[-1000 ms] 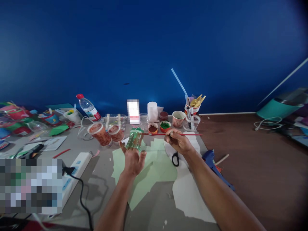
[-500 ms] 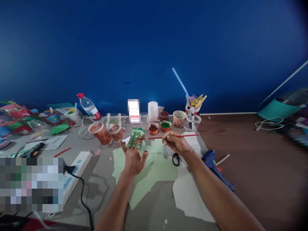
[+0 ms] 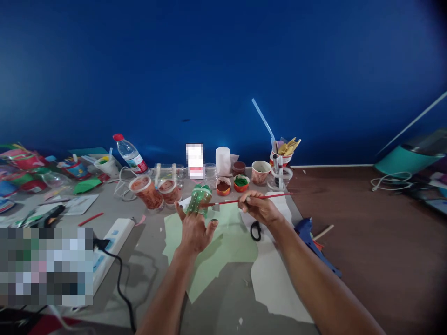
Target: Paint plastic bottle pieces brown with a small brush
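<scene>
A green, see-through plastic cup-like piece [image 3: 199, 196], dotted along its side, is held up by my left hand [image 3: 194, 231]. The thumb and one finger of that hand stick out; the other fingers are hidden behind or inside the piece. My right hand [image 3: 260, 207] pinches a thin red paintbrush [image 3: 230, 202] by its handle. The brush lies nearly level, its bristles against the right side of the green piece. Just behind stand a small pot of brown paint [image 3: 223, 187] and a small pot of green paint [image 3: 241, 184].
Pale green paper [image 3: 226, 244] and white paper [image 3: 275, 284] lie under my hands, with black scissor handles [image 3: 255, 231] between. Paint-smeared cups [image 3: 146, 193] and a water bottle [image 3: 131, 156] stand left. A power strip [image 3: 111, 242] and blue glue gun [image 3: 312, 242] flank the papers.
The green piece has turned a little and tilts more to the right. The brush tip has shifted slightly right and down along it, with my right hand following.
</scene>
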